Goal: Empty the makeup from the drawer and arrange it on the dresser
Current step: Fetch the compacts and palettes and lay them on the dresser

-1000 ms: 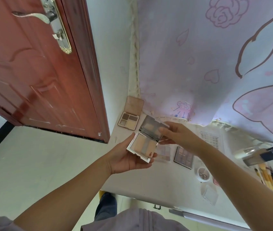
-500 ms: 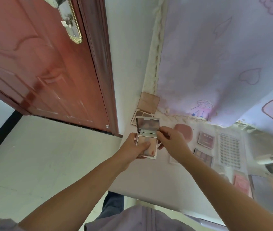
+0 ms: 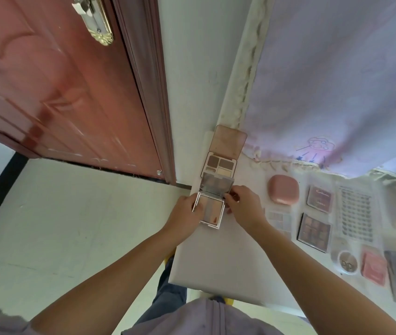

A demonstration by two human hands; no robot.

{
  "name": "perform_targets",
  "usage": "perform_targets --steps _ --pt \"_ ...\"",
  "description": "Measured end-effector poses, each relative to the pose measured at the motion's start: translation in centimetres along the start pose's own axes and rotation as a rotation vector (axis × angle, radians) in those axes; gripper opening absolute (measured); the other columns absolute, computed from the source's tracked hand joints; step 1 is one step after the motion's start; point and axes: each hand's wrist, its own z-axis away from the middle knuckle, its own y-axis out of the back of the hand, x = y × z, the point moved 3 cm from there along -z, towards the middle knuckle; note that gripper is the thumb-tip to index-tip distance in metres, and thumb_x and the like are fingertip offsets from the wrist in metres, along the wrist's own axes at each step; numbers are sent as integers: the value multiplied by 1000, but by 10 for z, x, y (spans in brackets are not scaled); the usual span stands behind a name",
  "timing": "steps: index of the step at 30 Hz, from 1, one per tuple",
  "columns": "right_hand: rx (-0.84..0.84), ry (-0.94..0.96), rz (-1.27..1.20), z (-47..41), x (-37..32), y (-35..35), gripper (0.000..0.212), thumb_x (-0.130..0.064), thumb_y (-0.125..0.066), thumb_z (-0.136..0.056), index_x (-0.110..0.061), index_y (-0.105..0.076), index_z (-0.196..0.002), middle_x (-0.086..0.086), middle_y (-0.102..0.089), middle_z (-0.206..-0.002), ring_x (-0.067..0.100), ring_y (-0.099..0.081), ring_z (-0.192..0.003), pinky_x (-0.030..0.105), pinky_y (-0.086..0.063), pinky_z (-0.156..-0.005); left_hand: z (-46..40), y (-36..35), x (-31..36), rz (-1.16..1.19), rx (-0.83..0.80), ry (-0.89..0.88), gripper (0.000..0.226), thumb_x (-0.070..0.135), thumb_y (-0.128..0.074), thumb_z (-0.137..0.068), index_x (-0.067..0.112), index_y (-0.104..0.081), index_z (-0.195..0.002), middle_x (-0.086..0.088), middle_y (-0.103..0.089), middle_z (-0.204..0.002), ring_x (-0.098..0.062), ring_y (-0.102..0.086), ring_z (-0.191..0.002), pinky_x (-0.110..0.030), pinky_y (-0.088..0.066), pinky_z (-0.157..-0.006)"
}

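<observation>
White dresser top [image 3: 218,269] beside red-brown door [image 3: 54,93], pale wall [image 3: 199,56]

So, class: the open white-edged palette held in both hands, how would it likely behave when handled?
The white-edged palette is probably stiff: its flat base keeps shape between the left hand and right hand. Its raised mirrored lid looks hinged, so it may swing. The pressed powder pans could crack if dropped.

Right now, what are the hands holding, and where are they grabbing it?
Both hold one open white makeup palette. The left hand grips its left edge, and the right hand pinches the right side near the hinge, under the raised lid.
</observation>
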Motion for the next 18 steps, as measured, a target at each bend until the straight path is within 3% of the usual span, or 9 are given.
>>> perform_targets --steps 3,5,8,11,13,15,16,18 --pt "24 -48 3 -9 2 -7 16 -16 -53 -94 -6 -62 -86 6 -57 -90 25 -61 -73 17 -44 -64 -10 2 -4 -101 44 -24 27 17 -43 -95 13 -59 -116 1 -39 -104 -18 -46 -102 -18 -34 -83" --pt "36 -64 8 -12 2 -8 16 -16 -52 -93 -6 -63 -87 6 -56 -91 25 -59 -75 25 -46 -70 -13 3 -4 -110 31 -25 30 16 -43 -95 12 -57 -122 1 -38 -105 -19 -45 -107 -22 -34 -87" --pt "29 -62 -13 -12 3 -8 14 -16 -52 -93 -8 -62 -89 4 -54 -92 25 -60 -76 25 -47 -70 -14 4 -3 -127 4 -37 33 16 -42 -96 12 -54 -126 -4 -44 -112 -21 -47 -109 -24 -36 -89" --pt "9 -72 -87 -2 7 2 19 -19 -53 -94 -11 -64 -106 1 -54 -97 20 -61 -81 23 -51 -72 -8 3 1 -152 9 -39 35 15 -42 -96 13 -50 -130 -8 -46 -118 -21 -46 -111 -26 -38 -89" --pt "37 -43 -68 6 17 17 23 -19 -54 -94 -12 -64 -113 0 -57 -103 12 -57 -82 22 -48 -75 1 6 6 -176 106 -60 33 15 -44 -95 14 -49 -128 -3 -46 -116 -18 -46 -109 -26 -40 -85" --pt "112 -5 27 20 35 44 20 -16 -53 -93 -14 -66 -108 -1 -61 -106 11 -55 -82 18 -40 -74 15 3 18 -175 248 -190 23 12 -47 -93 14 -52 -116 4 -46 -106 -15 -47 -100 -23 -41 -76" --pt "128 3 90 27 47 58 19 -15 -53 -92 -16 -67 -106 0 -61 -110 14 -56 -85 21 -40 -74 22 -2 25 -155 271 -274 18 10 -47 -93 13 -53 -110 6 -48 -102 -13 -48 -94 -22 -42 -73" --pt "35 42 291 40 69 78 22 -19 -55 -90 -19 -63 -110 0 -55 -126 21 -55 -104 29 -44 -83 33 -25 38 -109 165 -407 15 9 -45 -95 13 -55 -105 7 -50 -96 -8 -48 -85 -13 -40 -72"
